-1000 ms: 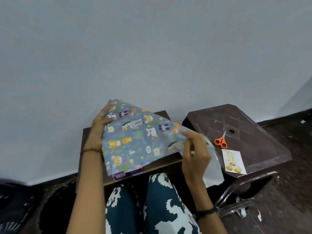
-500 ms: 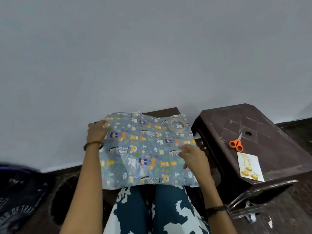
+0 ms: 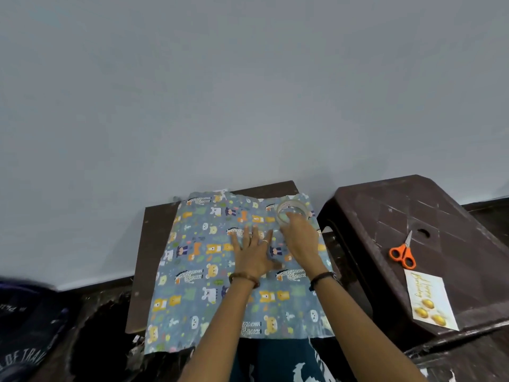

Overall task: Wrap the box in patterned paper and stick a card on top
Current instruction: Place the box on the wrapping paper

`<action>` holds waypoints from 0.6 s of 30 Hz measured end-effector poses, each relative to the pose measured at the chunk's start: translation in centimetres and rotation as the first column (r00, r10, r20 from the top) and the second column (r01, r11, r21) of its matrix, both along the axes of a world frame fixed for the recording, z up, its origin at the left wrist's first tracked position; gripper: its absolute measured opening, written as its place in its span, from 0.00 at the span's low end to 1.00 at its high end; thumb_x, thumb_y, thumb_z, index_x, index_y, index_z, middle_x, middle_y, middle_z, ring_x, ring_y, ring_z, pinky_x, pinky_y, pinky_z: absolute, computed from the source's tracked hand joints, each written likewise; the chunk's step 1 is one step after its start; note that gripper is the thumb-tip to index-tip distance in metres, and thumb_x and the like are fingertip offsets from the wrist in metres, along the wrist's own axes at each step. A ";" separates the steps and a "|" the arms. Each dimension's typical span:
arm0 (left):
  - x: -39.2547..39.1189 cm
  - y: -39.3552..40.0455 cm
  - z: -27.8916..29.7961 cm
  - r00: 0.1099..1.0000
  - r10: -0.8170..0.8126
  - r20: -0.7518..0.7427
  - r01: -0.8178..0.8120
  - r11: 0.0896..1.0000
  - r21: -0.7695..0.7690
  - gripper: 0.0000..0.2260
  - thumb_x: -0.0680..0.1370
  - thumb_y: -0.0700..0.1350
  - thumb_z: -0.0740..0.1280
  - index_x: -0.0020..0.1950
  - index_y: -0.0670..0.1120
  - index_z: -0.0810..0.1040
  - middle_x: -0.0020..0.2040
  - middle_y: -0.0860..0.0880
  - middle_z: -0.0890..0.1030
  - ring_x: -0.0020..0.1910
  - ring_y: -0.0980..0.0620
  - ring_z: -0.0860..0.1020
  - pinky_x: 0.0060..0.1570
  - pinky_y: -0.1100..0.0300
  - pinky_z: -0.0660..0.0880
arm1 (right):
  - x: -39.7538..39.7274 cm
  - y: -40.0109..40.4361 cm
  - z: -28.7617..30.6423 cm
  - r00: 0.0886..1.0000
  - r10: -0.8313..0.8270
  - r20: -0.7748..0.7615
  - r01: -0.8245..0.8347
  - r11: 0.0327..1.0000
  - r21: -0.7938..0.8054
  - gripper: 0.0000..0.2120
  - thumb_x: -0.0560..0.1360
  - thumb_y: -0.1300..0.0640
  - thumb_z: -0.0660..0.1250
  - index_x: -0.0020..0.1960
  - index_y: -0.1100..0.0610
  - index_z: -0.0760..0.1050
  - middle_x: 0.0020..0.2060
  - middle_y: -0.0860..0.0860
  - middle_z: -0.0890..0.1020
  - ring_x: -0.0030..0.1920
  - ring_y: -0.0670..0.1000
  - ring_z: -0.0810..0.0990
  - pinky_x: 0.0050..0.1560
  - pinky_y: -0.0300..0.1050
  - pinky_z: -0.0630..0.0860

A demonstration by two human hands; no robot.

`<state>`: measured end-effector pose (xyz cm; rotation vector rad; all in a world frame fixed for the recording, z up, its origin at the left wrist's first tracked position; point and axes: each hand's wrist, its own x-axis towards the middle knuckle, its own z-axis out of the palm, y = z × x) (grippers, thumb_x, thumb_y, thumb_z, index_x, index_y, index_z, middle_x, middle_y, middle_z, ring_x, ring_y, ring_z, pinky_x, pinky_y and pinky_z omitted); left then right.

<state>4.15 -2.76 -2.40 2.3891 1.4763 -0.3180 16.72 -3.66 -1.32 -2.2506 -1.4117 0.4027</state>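
Observation:
The blue patterned paper (image 3: 192, 271) with cartoon animals lies spread flat over a small brown table (image 3: 154, 238). No box shows; I cannot tell whether it lies under the sheet. My left hand (image 3: 252, 255) presses flat on the middle of the paper, fingers straight and spread. My right hand (image 3: 301, 239) reaches to the sheet's far right corner, its fingertips curled over the near rim of a clear tape roll (image 3: 294, 206) that sits on the paper. The white card (image 3: 431, 301) with gold lettering lies on the stool to the right.
A dark brown plastic stool (image 3: 440, 210) stands right of the table, with orange-handled scissors (image 3: 402, 253) just beyond the card. A grey wall rises close behind. A dark printed bag (image 3: 22, 340) sits on the floor at the left. My patterned trouser legs are under the table's near edge.
The lifted paper was laid flat on the table. My left hand moved from the sheet's left edge to its middle. My right hand went from the right edge up to the tape roll.

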 end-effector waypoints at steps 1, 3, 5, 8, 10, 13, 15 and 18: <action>0.0 0.1 0.0 0.999 -0.001 -0.035 0.001 1.000 0.011 0.41 0.72 0.68 0.59 0.76 0.55 0.42 0.77 0.44 0.40 0.75 0.43 0.36 0.68 0.37 0.32 | 0.3 0.5 -0.3 1.000 0.016 0.026 -0.015 0.999 -0.047 0.11 0.76 0.61 0.60 0.56 0.61 0.75 0.52 0.58 0.80 0.51 0.61 0.78 0.41 0.47 0.70; 0.1 0.2 -0.1 0.994 -0.013 -0.107 0.016 0.999 0.029 0.40 0.72 0.68 0.60 0.77 0.56 0.44 0.77 0.43 0.40 0.75 0.42 0.37 0.68 0.37 0.32 | 1.5 1.1 -0.7 0.995 0.048 0.093 -0.039 0.994 -0.099 0.08 0.75 0.63 0.59 0.48 0.63 0.77 0.46 0.58 0.81 0.48 0.61 0.79 0.38 0.49 0.69; 0.2 0.0 0.0 0.986 -0.021 -0.165 0.028 0.999 0.045 0.39 0.73 0.68 0.59 0.77 0.56 0.45 0.77 0.42 0.40 0.75 0.41 0.38 0.68 0.37 0.32 | 3.0 1.5 -0.7 0.999 0.034 0.008 -0.033 0.997 -0.066 0.08 0.75 0.61 0.61 0.44 0.61 0.79 0.42 0.57 0.82 0.45 0.59 0.80 0.38 0.49 0.73; 0.6 -0.1 0.1 0.978 -0.028 -0.207 0.036 0.999 0.034 0.39 0.73 0.68 0.58 0.77 0.56 0.44 0.77 0.41 0.40 0.75 0.41 0.37 0.67 0.37 0.32 | 4.5 1.7 -0.1 0.976 0.014 -0.217 -0.010 1.000 0.018 0.07 0.75 0.58 0.66 0.46 0.59 0.81 0.42 0.55 0.83 0.44 0.56 0.80 0.41 0.48 0.73; 0.7 0.1 0.3 0.974 -0.035 -0.222 0.037 0.999 0.008 0.39 0.73 0.68 0.58 0.77 0.55 0.43 0.76 0.41 0.40 0.75 0.41 0.37 0.67 0.37 0.32 | 5.1 1.7 0.6 0.949 0.005 -0.314 0.018 0.997 0.070 0.07 0.76 0.59 0.66 0.47 0.60 0.81 0.41 0.55 0.82 0.41 0.55 0.79 0.41 0.48 0.73; 0.6 0.1 0.4 0.974 -0.039 -0.225 0.036 0.999 -0.018 0.39 0.74 0.67 0.58 0.77 0.55 0.44 0.76 0.40 0.40 0.75 0.41 0.37 0.68 0.38 0.32 | 6.6 1.8 2.5 0.838 -0.012 -0.545 0.152 0.965 0.212 0.07 0.78 0.62 0.63 0.50 0.65 0.78 0.40 0.56 0.79 0.34 0.50 0.76 0.37 0.41 0.75; 0.6 0.1 0.4 0.972 -0.040 -0.229 0.038 0.999 -0.014 0.39 0.74 0.67 0.58 0.77 0.54 0.44 0.76 0.40 0.40 0.75 0.41 0.37 0.68 0.38 0.32 | 7.7 1.7 3.8 0.749 0.051 -0.661 0.183 0.942 0.280 0.07 0.78 0.62 0.63 0.49 0.65 0.78 0.39 0.58 0.77 0.35 0.49 0.75 0.35 0.35 0.77; 0.5 0.1 0.6 0.968 -0.046 -0.247 0.042 0.999 -0.020 0.39 0.74 0.68 0.57 0.77 0.54 0.43 0.76 0.41 0.40 0.75 0.41 0.37 0.68 0.38 0.33 | 8.5 0.9 5.0 0.629 0.139 -0.765 0.209 0.918 0.338 0.07 0.79 0.62 0.62 0.47 0.65 0.76 0.34 0.57 0.73 0.34 0.49 0.73 0.34 0.33 0.76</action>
